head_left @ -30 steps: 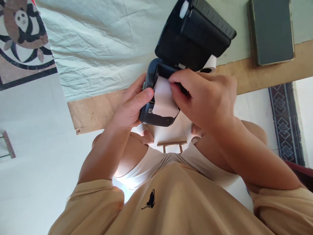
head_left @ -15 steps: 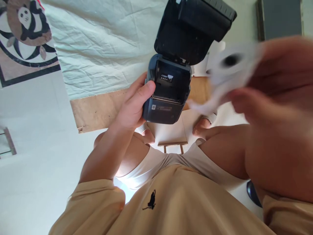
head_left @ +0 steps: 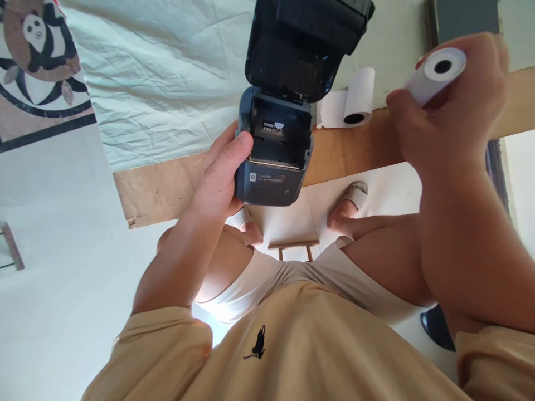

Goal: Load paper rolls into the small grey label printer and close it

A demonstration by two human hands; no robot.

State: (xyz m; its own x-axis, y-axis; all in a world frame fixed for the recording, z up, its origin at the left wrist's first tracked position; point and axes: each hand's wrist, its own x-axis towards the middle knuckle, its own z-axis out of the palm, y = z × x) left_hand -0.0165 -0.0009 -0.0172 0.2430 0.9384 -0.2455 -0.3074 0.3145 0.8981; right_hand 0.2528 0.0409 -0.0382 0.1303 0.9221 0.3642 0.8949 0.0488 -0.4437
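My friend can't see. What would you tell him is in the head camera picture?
A person's left hand holds a small dark label printer with its lid open and paper bay empty, while the right hand holds up a white paper roll. Another paper roll lies on the wooden table behind the printer.

Paper roll (head_left: pixel 437 75) lifted out of printer (head_left: pixel 273 147) by right hand (head_left: pixel 451 117); bay empty.

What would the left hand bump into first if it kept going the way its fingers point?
The left hand is wrapped around the open printer already, thumb on its edge. Its fingers point up and right, so further that way they would probably meet the raised lid, though depth is hard to judge.
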